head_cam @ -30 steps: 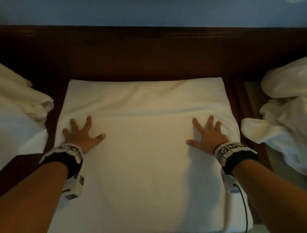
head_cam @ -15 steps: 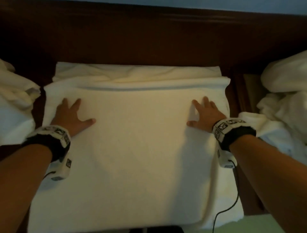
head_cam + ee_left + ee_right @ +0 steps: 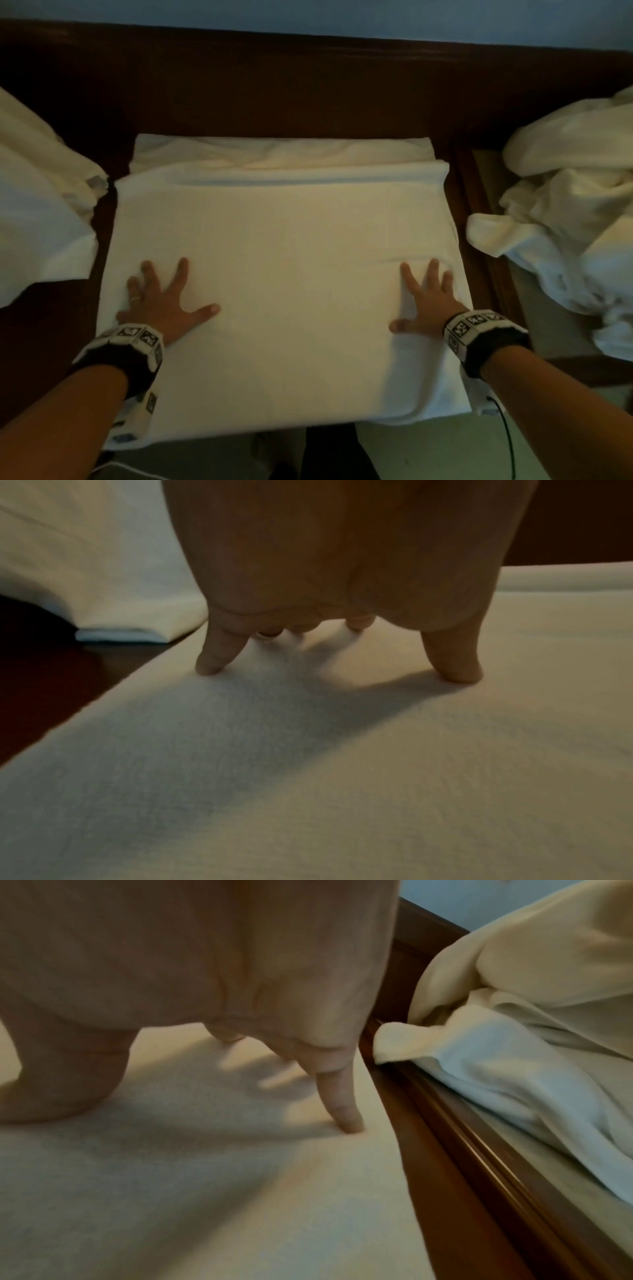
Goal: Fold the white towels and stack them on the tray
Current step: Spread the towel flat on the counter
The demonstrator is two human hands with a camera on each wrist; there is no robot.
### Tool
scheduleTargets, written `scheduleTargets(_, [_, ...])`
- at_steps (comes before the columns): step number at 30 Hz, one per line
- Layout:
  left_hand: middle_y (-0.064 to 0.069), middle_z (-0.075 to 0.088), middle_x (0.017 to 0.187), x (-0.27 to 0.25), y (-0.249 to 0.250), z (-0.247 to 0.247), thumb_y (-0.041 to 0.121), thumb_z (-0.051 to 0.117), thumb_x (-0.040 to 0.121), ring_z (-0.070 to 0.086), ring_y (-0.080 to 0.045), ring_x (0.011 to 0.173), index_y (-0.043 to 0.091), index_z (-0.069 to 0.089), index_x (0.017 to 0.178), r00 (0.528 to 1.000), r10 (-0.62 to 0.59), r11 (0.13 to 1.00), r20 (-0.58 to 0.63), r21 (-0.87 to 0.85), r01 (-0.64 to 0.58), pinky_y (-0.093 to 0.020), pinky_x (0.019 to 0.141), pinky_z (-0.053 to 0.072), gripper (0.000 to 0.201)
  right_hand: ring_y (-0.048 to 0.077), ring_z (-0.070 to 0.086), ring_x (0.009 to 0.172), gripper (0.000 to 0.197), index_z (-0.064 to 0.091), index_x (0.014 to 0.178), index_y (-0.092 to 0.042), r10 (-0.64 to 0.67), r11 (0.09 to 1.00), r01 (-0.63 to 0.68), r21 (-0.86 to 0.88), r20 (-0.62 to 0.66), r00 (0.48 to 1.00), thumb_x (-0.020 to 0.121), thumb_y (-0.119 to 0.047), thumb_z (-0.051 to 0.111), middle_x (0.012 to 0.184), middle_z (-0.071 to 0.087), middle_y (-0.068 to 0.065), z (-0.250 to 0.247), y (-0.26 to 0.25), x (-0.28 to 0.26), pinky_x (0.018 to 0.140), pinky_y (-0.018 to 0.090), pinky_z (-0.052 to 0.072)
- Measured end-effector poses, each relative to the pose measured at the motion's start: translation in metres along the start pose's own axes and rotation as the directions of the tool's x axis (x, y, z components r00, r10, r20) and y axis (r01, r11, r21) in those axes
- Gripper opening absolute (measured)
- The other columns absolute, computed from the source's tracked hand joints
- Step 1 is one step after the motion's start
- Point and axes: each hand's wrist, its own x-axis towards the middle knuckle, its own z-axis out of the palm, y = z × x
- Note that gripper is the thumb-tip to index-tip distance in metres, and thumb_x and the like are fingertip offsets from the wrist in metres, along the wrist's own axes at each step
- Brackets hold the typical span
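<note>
Plainly, both hands, left hand point(image 3: 161, 305) and right hand point(image 3: 426, 305), press splayed fingers on the half-folded towel point(image 3: 291, 260); crumpled towels point(image 3: 565, 212) (unfolded) wait; no tray identifiable.

A rumpled white cloth heap point(image 3: 37, 219) is crowding the left side of the flat folded white towel point(image 3: 284, 274), and a crumpled white towel pile point(image 3: 565, 222) is lying beyond the right-hand strip of dark brown wooden surface point(image 3: 469, 205). Bare wood is showing behind.
</note>
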Motion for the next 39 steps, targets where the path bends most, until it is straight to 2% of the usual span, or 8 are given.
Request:
scheduleTargets(7, [-0.012, -0.032, 0.161, 0.057, 0.033, -0.058, 0.091, 0.044, 0.061, -0.010, -0.049, 0.150, 0.051, -0.024, 0.150, 1.000, 0.008, 1.000, -0.030, 0.025, -0.007, -0.058, 0.122, 0.008, 0.119, 0.050, -0.026, 0.142, 0.133, -0.030, 0.145, -0.046, -0.004, 1.000, 0.003, -0.013, -0.019, 1.000, 0.068, -0.068, 0.075, 0.152, -0.043, 0.012, -0.071, -0.018, 0.055, 0.115, 0.065, 0.012])
scheduleTargets(16, [-0.007, -0.025, 0.165, 0.107, 0.061, -0.108, 0.079, 0.059, 0.073, -0.009, -0.042, 0.152, 0.051, -0.010, 0.154, 0.993, 0.031, 0.998, -0.113, -0.054, -0.038, -0.055, 0.124, 0.006, 0.110, 0.051, -0.020, 0.144, 0.126, -0.022, 0.150, -0.042, -0.005, 1.000, 0.003, -0.023, -0.101, 0.995, 0.072, -0.065, 0.074, 0.156, -0.036, 0.014, -0.120, -0.035, 0.096, 0.117, 0.063, 0.011])
scheduleTargets(20, [-0.003, -0.016, 0.168, 0.088, 0.051, -0.092, 0.070, 0.067, 0.078, -0.007, -0.031, 0.154, 0.037, 0.001, 0.160, 0.978, 0.054, 0.982, -0.202, -0.168, -0.089, -0.053, 0.124, 0.008, 0.110, 0.040, -0.011, 0.149, 0.107, -0.007, 0.155, -0.031, -0.052, 0.998, 0.046, -0.037, -0.175, 0.983, 0.082, -0.066, 0.062, 0.162, -0.023, 0.009, -0.102, -0.027, 0.080, 0.117, 0.061, 0.018])
scheduleTargets(23, [-0.003, -0.017, 0.167, 0.049, 0.036, -0.050, 0.076, 0.058, 0.081, -0.006, -0.028, 0.154, 0.037, -0.004, 0.160, 0.974, 0.109, 0.989, -0.197, -0.079, -0.126, -0.058, 0.121, 0.014, 0.108, 0.035, -0.006, 0.151, 0.092, 0.004, 0.156, -0.027, -0.134, 0.988, 0.110, -0.111, -0.251, 0.959, 0.088, -0.064, 0.055, 0.164, -0.017, 0.008, -0.068, -0.022, 0.045, 0.117, 0.058, 0.022])
scheduleTargets(29, [-0.002, -0.038, 0.160, -0.021, -0.019, 0.034, 0.092, 0.020, 0.074, -0.017, -0.033, 0.152, 0.048, -0.036, 0.144, 0.998, 0.014, 0.999, -0.066, 0.052, -0.011, -0.066, 0.117, 0.014, 0.100, 0.034, -0.022, 0.147, 0.104, -0.018, 0.153, -0.035, -0.158, 0.985, 0.151, -0.085, -0.086, 0.984, 0.087, -0.064, 0.057, 0.158, -0.032, 0.006, 0.016, -0.013, -0.017, 0.119, 0.058, 0.019])
scheduleTargets(32, [-0.007, -0.031, 0.162, -0.031, -0.033, 0.044, 0.089, 0.018, 0.075, -0.013, -0.035, 0.153, 0.040, -0.025, 0.152, 0.995, -0.035, 0.999, -0.090, -0.004, 0.035, -0.064, 0.119, 0.014, 0.101, 0.031, -0.005, 0.152, 0.083, 0.009, 0.157, -0.026, -0.158, 0.983, 0.173, 0.065, -0.186, 0.970, 0.094, -0.050, 0.057, 0.165, -0.010, 0.008, 0.026, -0.009, -0.028, 0.121, 0.047, 0.020])
scheduleTargets(36, [-0.007, -0.025, 0.165, -0.045, -0.046, 0.065, 0.082, 0.017, 0.083, -0.009, -0.033, 0.153, 0.037, -0.017, 0.156, 0.988, -0.011, 1.000, -0.156, -0.010, 0.010, -0.062, 0.120, 0.013, 0.092, 0.032, 0.038, 0.137, 0.045, 0.047, 0.142, -0.012, 0.084, 0.953, 0.081, 0.292, -0.511, 0.855, 0.099, -0.027, 0.052, 0.153, 0.037, 0.011, 0.041, 0.009, -0.045, 0.111, 0.046, 0.037])
scheduleTargets(39, [-0.006, -0.025, 0.165, -0.056, -0.051, 0.083, 0.081, 0.014, 0.084, -0.010, -0.032, 0.154, 0.037, -0.018, 0.155, 0.983, -0.047, 0.999, -0.179, -0.035, 0.041, -0.062, 0.120, 0.011, 0.090, 0.038, 0.045, 0.125, 0.040, 0.050, 0.135, -0.011, 0.321, 0.913, -0.155, 0.376, -0.432, 0.843, 0.096, -0.021, 0.055, 0.142, 0.041, 0.016, 0.056, 0.029, -0.058, 0.100, 0.049, 0.044])
